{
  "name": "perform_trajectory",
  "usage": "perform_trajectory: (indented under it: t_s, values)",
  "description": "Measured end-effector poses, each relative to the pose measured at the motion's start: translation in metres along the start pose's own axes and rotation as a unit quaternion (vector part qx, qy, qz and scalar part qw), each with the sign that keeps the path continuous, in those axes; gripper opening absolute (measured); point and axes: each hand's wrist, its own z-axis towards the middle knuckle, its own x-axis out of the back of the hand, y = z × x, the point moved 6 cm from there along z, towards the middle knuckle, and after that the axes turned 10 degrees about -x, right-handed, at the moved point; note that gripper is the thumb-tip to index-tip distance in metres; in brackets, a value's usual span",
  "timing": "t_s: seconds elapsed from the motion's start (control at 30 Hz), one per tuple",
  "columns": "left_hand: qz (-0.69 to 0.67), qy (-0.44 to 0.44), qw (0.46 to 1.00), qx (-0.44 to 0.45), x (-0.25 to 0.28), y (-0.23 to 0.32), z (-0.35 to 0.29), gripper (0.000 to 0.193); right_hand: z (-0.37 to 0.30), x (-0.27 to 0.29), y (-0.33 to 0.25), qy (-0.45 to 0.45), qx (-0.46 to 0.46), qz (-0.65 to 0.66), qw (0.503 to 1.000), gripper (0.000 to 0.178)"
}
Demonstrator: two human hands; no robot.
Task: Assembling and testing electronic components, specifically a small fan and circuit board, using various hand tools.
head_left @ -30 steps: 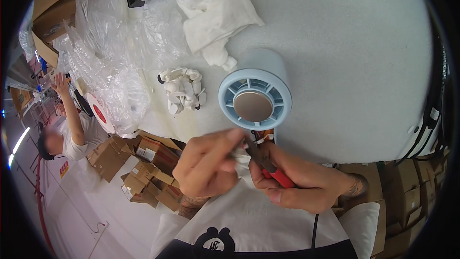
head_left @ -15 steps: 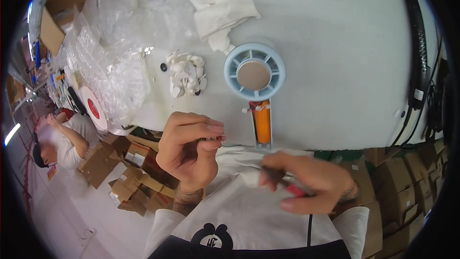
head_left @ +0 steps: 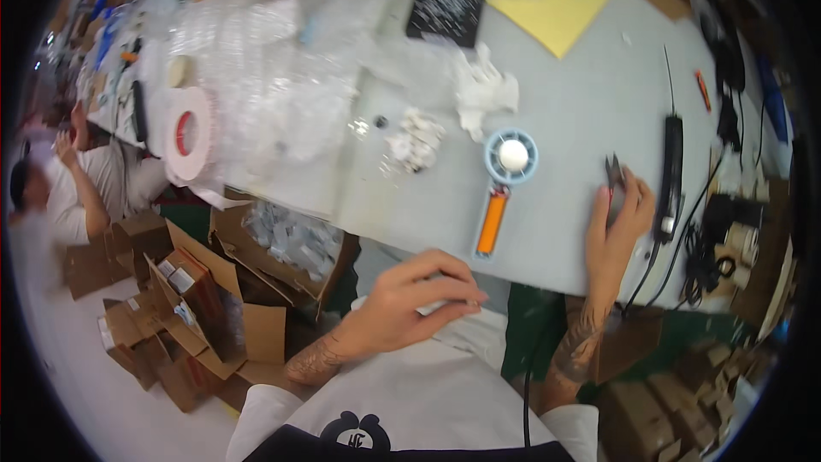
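My right hand (head_left: 626, 216) rests at the right of the table, closed round small wire cutters (head_left: 612, 173) with red handles; their jaws point away from me. Over my lap, my left hand (head_left: 415, 304) pinches thumb and fingers together. A tiny thing seems to show at its fingertips, too small to name. Between the hands lies an opened handheld fan: a light blue ring (head_left: 488, 156) with a white round centre, and a handle with an orange cylindrical battery (head_left: 491, 224). Red wires bunch where the ring meets the handle.
Left of the fan lie a heap of small white parts (head_left: 416, 140), a white glove (head_left: 486, 90) and clear plastic wrap (head_left: 256, 85). Behind are a black tray (head_left: 448, 2) and yellow sheet (head_left: 552, 4). A black corded tool (head_left: 670, 180) lies right; cardboard boxes (head_left: 197, 291) and a person sit left.
My right hand has carried the cutters from over my lap to the table's right side. The left hand stays pinched over my lap. The view has swung, showing more of the table.
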Motion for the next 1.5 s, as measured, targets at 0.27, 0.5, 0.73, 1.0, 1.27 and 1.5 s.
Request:
perform_trajectory:
  t_s: [0.27,0.5,0.73,1.0,1.27,1.5]
  values:
    - [-0.052,0.152,0.984,-0.074,0.011,0.021,0.003,0.023,-0.043,0.005,-0.069,-0.311,0.022,0.644,0.699,0.039]
    - [-0.039,0.237,0.967,-0.087,0.069,0.027,-0.026,0.034,-0.063,0.005,-0.18,-0.501,0.104,0.499,0.699,0.022]
    - [0.09,0.419,0.903,-0.017,0.24,-0.014,-0.077,0.041,-0.015,-0.017,-0.217,-0.542,0.131,0.405,0.724,0.014]
    - [0.242,0.488,0.838,0.035,0.399,-0.081,-0.117,0.04,0.04,-0.048,-0.242,-0.536,-0.085,0.482,0.688,0.016]
    - [0.214,0.531,0.818,0.051,0.498,-0.183,-0.088,0.046,0.063,-0.033,-0.287,-0.522,-0.079,0.478,0.702,0.017]
    - [0.155,0.521,0.836,0.076,0.57,-0.225,-0.06,0.046,0.09,-0.02,-0.355,-0.514,-0.015,0.438,0.737,0.021]
